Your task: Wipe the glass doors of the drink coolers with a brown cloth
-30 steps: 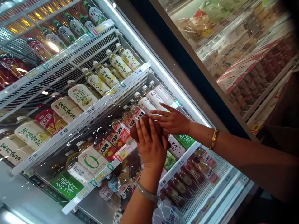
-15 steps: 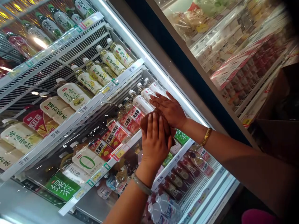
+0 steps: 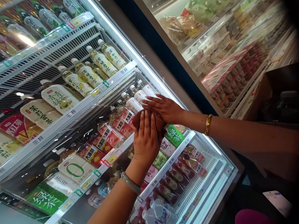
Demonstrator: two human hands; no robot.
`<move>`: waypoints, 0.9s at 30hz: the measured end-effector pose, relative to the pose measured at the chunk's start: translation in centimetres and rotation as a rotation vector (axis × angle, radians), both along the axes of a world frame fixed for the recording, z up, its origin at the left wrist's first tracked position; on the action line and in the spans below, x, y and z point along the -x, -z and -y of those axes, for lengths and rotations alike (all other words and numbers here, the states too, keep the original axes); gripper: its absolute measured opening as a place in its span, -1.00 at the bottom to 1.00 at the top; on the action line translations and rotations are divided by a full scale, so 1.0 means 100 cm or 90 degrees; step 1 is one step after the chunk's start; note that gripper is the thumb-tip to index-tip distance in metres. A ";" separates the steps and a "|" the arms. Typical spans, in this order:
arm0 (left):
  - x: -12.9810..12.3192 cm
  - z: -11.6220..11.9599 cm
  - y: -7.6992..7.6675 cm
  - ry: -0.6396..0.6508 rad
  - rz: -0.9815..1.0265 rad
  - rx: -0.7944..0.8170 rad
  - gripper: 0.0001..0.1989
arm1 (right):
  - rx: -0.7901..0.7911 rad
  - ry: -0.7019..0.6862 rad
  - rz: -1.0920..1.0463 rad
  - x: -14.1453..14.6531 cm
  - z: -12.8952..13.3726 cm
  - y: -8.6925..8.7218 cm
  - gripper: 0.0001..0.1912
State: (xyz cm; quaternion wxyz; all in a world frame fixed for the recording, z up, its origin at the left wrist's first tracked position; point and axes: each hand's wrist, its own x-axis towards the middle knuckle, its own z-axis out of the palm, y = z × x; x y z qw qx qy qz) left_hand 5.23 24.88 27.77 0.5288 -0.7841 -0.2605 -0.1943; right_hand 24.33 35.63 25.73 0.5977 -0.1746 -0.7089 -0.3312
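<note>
A dark brown cloth (image 3: pixel 137 119) is pressed against the glass door of a drinks fridge. On its lower part lies my left hand (image 3: pixel 146 137), fingers close together and the cloth held under them; a grey bangle (image 3: pixel 131 183) circles that wrist. My right hand (image 3: pixel 164 109) reaches in from the right, open, its fingers stretched flat across the cloth's upper edge and beside my left fingertips. A gold bangle (image 3: pixel 208 125) is on the right wrist. Behind the glass near both hands stand bottles with pink labels (image 3: pixel 127 119) and green tea cartons (image 3: pixel 174 135).
Tilted in view, the fridge shelves hold rows of tea bottles (image 3: pixel 102 62) and a carton marked 0 (image 3: pixel 76 169). A dark door frame (image 3: pixel 173 62) separates them from another cooler with stacked red-and-white packs (image 3: pixel 233 74). A phone-like light slab (image 3: pixel 277 202) shows at lower right.
The view has shifted, so the shelves appear further left. Both hands stay on the cloth, with my right forearm more level. More green cartons show beside the cloth, and the light slab has come into view.
</note>
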 end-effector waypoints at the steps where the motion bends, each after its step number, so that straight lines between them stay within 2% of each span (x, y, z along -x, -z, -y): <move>1: 0.003 0.002 -0.002 -0.003 -0.034 0.005 -0.18 | -0.017 0.005 0.029 -0.006 -0.004 -0.001 -0.35; 3: 0.008 0.003 -0.018 -0.009 -0.080 0.020 -0.21 | -0.052 0.006 0.048 -0.014 -0.010 -0.003 -0.35; 6: 0.003 -0.002 -0.041 -0.018 0.000 0.014 -0.15 | -0.076 -0.007 0.016 -0.016 -0.013 -0.002 -0.32; 8: -0.009 -0.007 -0.035 -0.015 0.087 -0.008 -0.10 | -0.047 -0.004 0.002 -0.015 -0.010 0.000 -0.30; 10: -0.020 -0.012 -0.012 -0.004 0.111 -0.008 -0.12 | 0.008 0.017 -0.006 -0.015 -0.006 0.002 -0.31; 12: -0.027 -0.015 0.014 -0.002 0.070 0.011 -0.17 | 0.064 0.043 -0.018 -0.017 -0.002 0.001 -0.35; 14: -0.026 -0.015 0.026 0.003 0.003 0.023 -0.20 | 0.098 0.057 -0.046 -0.019 -0.001 0.000 -0.40; 15: -0.024 -0.014 0.023 0.002 -0.025 0.028 -0.21 | 0.103 0.058 -0.063 -0.019 -0.002 -0.001 -0.42; 17: -0.021 -0.014 0.006 -0.002 -0.025 0.025 -0.23 | 0.100 0.054 -0.118 -0.017 -0.004 -0.002 -0.43; 19: -0.022 -0.016 -0.016 0.001 0.053 0.005 -0.19 | 0.096 0.046 -0.174 -0.016 -0.007 -0.002 -0.43; 21: -0.028 -0.020 -0.027 0.016 0.115 -0.004 -0.13 | 0.089 0.033 -0.200 -0.015 -0.009 -0.001 -0.41; 23: -0.034 -0.024 -0.023 0.033 0.083 0.015 -0.12 | 0.080 0.020 -0.193 -0.015 -0.009 0.001 -0.39; 25: -0.037 -0.026 -0.014 0.047 -0.004 0.035 -0.17 | 0.082 0.019 -0.191 -0.016 -0.009 0.002 -0.38; 27: -0.034 -0.025 -0.014 0.049 -0.076 0.040 -0.21 | 0.091 0.029 -0.196 -0.017 -0.009 0.002 -0.37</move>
